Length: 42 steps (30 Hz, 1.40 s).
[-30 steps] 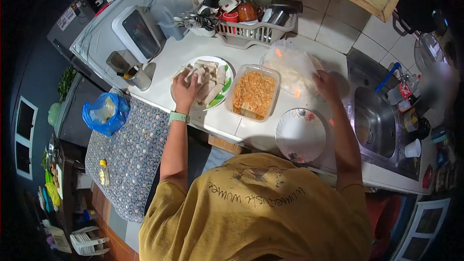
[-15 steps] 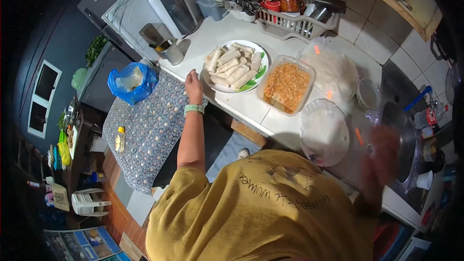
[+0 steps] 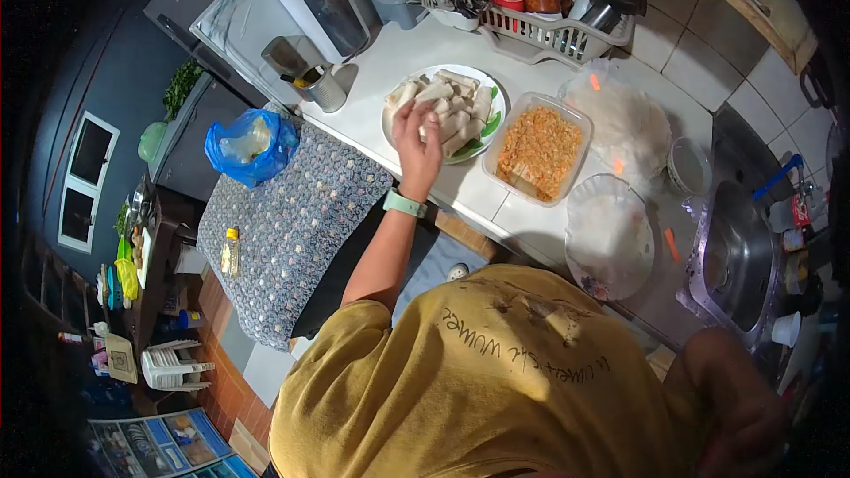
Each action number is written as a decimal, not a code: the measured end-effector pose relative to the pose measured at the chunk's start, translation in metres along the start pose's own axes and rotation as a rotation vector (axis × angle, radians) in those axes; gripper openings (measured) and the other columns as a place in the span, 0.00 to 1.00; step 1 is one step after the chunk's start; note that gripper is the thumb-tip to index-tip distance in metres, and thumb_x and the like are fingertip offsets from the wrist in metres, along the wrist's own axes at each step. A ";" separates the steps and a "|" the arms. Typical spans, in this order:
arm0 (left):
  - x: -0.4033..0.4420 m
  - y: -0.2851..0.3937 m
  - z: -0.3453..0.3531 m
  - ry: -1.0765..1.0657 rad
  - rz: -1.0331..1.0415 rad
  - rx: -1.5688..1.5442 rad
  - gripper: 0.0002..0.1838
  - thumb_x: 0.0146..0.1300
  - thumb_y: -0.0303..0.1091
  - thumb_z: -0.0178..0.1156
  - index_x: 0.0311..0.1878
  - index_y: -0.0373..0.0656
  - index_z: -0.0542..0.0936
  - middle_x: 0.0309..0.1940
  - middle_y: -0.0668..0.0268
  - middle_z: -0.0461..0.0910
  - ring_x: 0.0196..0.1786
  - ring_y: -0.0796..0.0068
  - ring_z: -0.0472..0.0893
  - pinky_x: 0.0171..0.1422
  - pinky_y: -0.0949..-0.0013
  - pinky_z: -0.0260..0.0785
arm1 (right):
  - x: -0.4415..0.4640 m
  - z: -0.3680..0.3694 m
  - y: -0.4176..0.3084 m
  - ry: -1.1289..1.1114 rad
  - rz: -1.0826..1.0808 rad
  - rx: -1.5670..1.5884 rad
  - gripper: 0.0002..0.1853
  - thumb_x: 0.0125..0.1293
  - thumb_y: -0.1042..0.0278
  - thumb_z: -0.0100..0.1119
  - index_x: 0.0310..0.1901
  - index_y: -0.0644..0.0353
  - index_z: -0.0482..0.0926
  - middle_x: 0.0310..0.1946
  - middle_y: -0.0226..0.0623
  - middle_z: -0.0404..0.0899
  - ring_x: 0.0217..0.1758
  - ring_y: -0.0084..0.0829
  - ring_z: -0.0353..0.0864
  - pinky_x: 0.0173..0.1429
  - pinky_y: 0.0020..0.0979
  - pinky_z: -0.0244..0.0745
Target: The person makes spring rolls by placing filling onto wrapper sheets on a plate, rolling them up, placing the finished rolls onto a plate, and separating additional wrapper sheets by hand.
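My left hand [image 3: 416,143], with a pale green watch band at its wrist, is over the near left part of a plate [image 3: 387,131] of uncooked spring rolls [image 3: 460,106]. Its fingers are stretched out and a little bent, with the thumb apart, and I see nothing held. Whether the fingertips touch the rolls I cannot tell. Right of them sits a clear tub of orange-brown filling [image 3: 542,152]. A plate with a pale wrapper sheet [image 3: 611,235] lies nearer me. My right hand [image 3: 744,398] is low at the right, dark and blurred, its fingers unclear.
Behind the tub lies a stack of wrappers in plastic [image 3: 620,119], beside a small bowl [image 3: 689,166]. A steel sink [image 3: 739,248] is at the right. A dish rack [image 3: 553,35] and a utensil can [image 3: 324,91] stand at the back. A blue bag [image 3: 252,149] rests on the cloth-covered table [image 3: 292,239].
My left hand has moved right from the counter edge to above the spring rolls. My right hand has dropped from beside the sink toward the lower right. The view has shifted slightly.
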<state>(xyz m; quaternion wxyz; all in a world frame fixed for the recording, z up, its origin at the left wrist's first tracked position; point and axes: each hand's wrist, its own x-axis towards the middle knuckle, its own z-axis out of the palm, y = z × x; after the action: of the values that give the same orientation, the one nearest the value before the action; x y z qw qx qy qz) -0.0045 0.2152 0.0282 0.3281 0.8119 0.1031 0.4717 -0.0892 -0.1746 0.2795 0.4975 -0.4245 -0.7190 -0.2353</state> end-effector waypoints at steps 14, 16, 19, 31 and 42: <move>-0.022 0.028 0.081 -0.213 -0.051 -0.310 0.18 0.70 0.33 0.45 0.57 0.32 0.68 0.47 0.52 0.75 0.49 0.59 0.75 0.56 0.62 0.66 | -0.128 0.058 0.192 -0.054 1.049 -0.033 0.10 0.61 0.75 0.59 0.43 0.67 0.79 0.41 0.38 0.81 0.42 0.25 0.80 0.46 0.25 0.76; -0.020 0.033 0.078 -0.257 -0.099 -0.349 0.18 0.71 0.31 0.44 0.61 0.35 0.65 0.45 0.53 0.76 0.47 0.62 0.76 0.54 0.65 0.68 | -0.166 0.099 0.242 -0.275 0.947 -0.130 0.13 0.57 0.77 0.59 0.46 0.67 0.78 0.42 0.45 0.80 0.42 0.38 0.81 0.47 0.30 0.76; -0.024 0.019 0.082 -0.269 -0.207 -0.405 0.19 0.71 0.28 0.43 0.64 0.42 0.62 0.42 0.56 0.76 0.43 0.66 0.76 0.50 0.68 0.69 | -0.202 0.147 0.290 -0.487 0.975 -0.208 0.16 0.50 0.76 0.61 0.43 0.67 0.79 0.43 0.51 0.78 0.45 0.49 0.77 0.51 0.37 0.73; -0.026 0.017 0.087 -0.254 -0.183 -0.411 0.18 0.66 0.22 0.44 0.59 0.37 0.68 0.39 0.53 0.77 0.41 0.62 0.77 0.48 0.66 0.70 | -0.229 0.173 0.315 -0.947 0.953 -0.426 0.09 0.49 0.65 0.60 0.32 0.57 0.83 0.32 0.41 0.82 0.37 0.43 0.82 0.41 0.43 0.76; -0.027 0.019 0.084 -0.272 -0.171 -0.389 0.16 0.70 0.26 0.43 0.59 0.36 0.67 0.40 0.58 0.77 0.43 0.69 0.77 0.51 0.70 0.69 | -0.233 0.170 0.304 -0.920 0.872 -0.451 0.08 0.52 0.66 0.56 0.29 0.56 0.83 0.29 0.43 0.81 0.35 0.46 0.81 0.40 0.44 0.75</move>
<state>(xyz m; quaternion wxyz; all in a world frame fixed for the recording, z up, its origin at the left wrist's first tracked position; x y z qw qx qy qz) 0.0490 0.1513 -0.0070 0.5278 0.7778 0.0333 0.3395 0.1141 0.0280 -0.0256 0.0890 -0.8264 -0.5539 0.0475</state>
